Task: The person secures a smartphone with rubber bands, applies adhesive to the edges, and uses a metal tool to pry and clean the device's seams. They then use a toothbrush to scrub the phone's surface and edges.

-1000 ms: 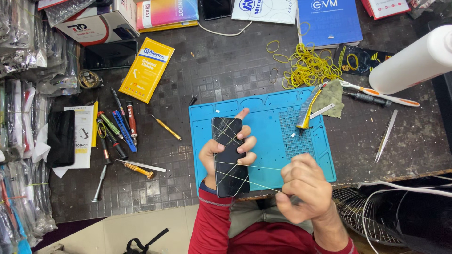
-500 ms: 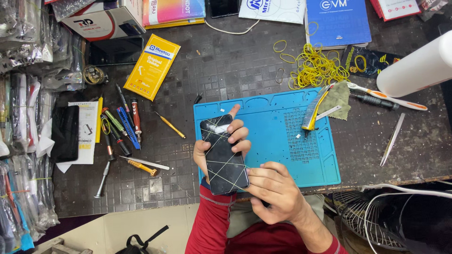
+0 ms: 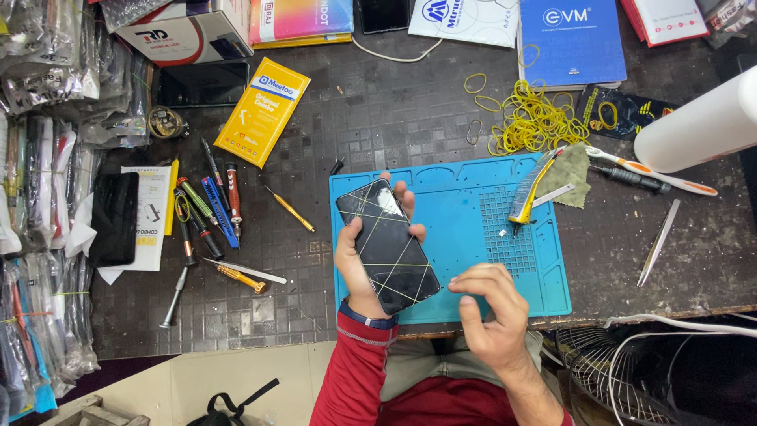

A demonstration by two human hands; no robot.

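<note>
The left hand (image 3: 359, 264) grips a rubber-banded smartphone (image 3: 388, 246) above the blue repair mat (image 3: 473, 237), long axis slanting up-left; the right hand (image 3: 489, 312), loosely curled and empty, hovers just right

a dark tiled workbench (image 3: 378, 118) carries a blue mat (image 3: 473, 229), screwdrivers (image 3: 209, 213), yellow rubber bands (image 3: 532, 122) and boxes (image 3: 260, 110).

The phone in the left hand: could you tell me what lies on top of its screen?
Thin yellow rubber bands cross the dark screen of the phone, which the left hand grips from behind. Its back is hidden.
</note>
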